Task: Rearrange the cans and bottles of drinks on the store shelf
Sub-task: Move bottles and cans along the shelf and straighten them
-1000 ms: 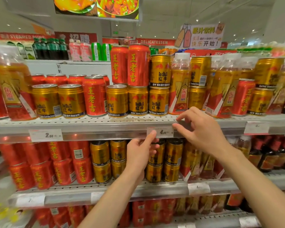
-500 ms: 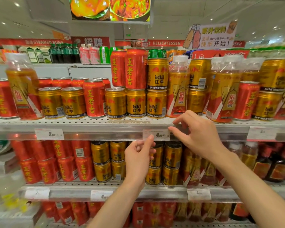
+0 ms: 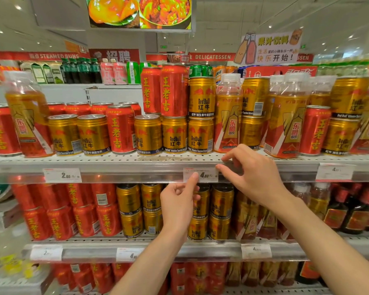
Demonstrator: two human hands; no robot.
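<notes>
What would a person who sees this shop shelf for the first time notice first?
First the two hands at the front edge of the upper shelf: the left hand touches the white price tag with one finger, and the right hand pinches the rail beside it. Just above stands a mixed row of gold cans, red cans and amber bottles, with some cans stacked two high in the middle.

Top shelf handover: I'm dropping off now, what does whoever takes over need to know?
Left hand: forefinger on the 4.80 tag, other fingers curled, no drink in its grip.
Right hand: pinching the rail beside that tag.
Top shelf: red cans, gold cans and bottles stand mixed.
Done: no sorting shows.
Left: group the drinks by kind.
</notes>
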